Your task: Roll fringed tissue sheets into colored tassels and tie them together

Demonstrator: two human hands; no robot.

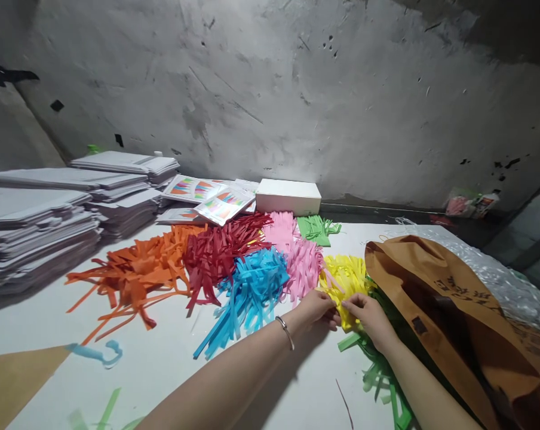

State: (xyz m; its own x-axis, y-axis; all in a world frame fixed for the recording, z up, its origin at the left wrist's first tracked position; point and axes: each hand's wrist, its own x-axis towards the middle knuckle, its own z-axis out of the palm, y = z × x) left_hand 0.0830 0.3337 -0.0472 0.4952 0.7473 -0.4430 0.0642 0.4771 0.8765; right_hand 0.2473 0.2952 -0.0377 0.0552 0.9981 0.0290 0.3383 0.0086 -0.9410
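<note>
Both hands meet at a pile of yellow fringed tissue paper on the white table. My left hand, with a silver bangle at the wrist, pinches the pile's near left edge. Close beside it, my right hand has thumb and finger closed on the front of the same yellow fringe. Pink fringe lies just left of the yellow, and blue fringe is further left. Green strips lie under and beside my right forearm. The fingertips partly hide what they grip.
Dark red fringe, orange fringe and a small green bundle lie behind. Paper stacks fill the left. A white box and printed packets stand near the wall. A large brown bag covers the right.
</note>
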